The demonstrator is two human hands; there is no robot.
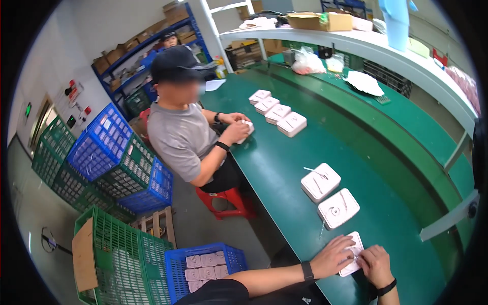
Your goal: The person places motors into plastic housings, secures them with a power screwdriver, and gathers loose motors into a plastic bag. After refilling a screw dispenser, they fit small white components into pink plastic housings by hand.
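Note:
At the near end of the green table lies a flat white box [357, 240] with rounded corners. My left hand [333, 256] rests over its left side, fingers bent onto the top and gripping it. Bent and drawn together, the fingers of my right hand [375, 263] meet at the box's middle on something small that they hide. Just beyond are a white box with a coiled cord on top [339, 208] and another with a pale strip sticking up [321, 182].
A co-worker [183, 127] sits at the table's left edge, handling a similar box [247, 128]. Several boxes [278, 114] stand in a row farther off. A blue crate [173, 264] of boxes sits low at left, beside green crates [122, 254]. A white shelf [356, 40] spans the right.

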